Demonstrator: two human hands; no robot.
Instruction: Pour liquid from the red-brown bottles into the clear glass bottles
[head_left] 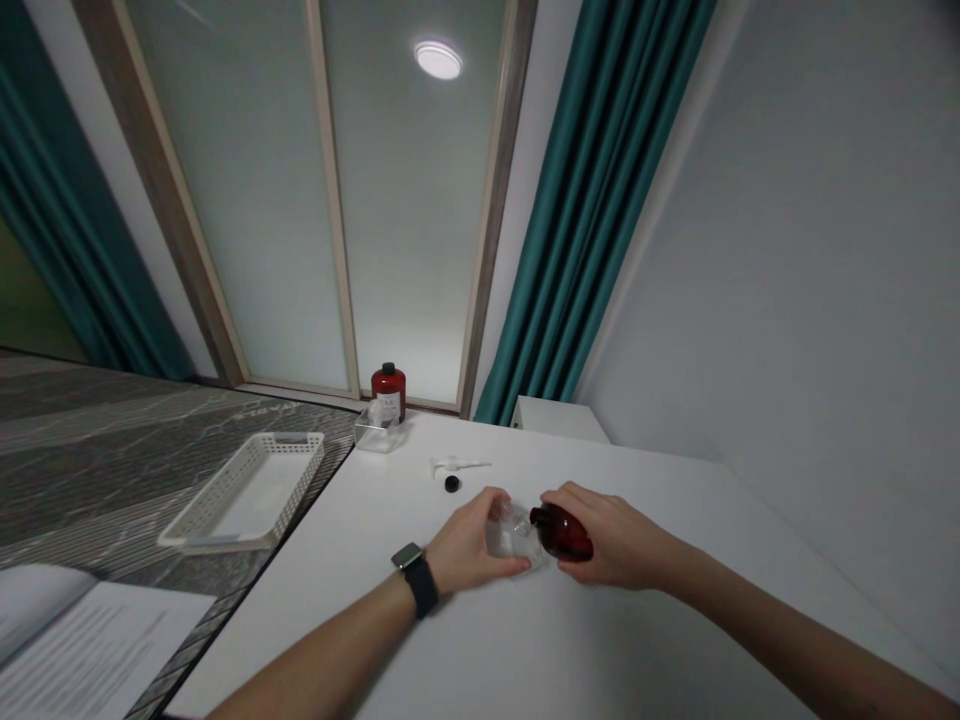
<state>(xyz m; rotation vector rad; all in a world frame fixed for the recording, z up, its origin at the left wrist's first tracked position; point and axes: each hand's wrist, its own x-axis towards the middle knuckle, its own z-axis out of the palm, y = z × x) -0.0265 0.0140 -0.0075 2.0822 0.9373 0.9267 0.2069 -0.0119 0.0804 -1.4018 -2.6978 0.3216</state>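
My left hand (480, 545), with a watch on its wrist, is wrapped round a clear bottle (511, 532) on the white table. In my right hand (611, 535) is a small dark red bottle (564, 533), tipped to the left. Its uncapped black neck is right by the clear bottle's top; whether the two touch, and whether liquid flows, I cannot tell. Beyond my left hand lie a black cap (451, 484) and a white pump dispenser head (459, 464) with a thin tube.
A large red bottle (388, 390) with a black cap stands at the table's far left corner, beside a clear container (376, 432). Left of the white table (600, 640) are a white perforated basket (251, 495) and an open book (97, 640). A white cabinet (562, 418) stands behind.
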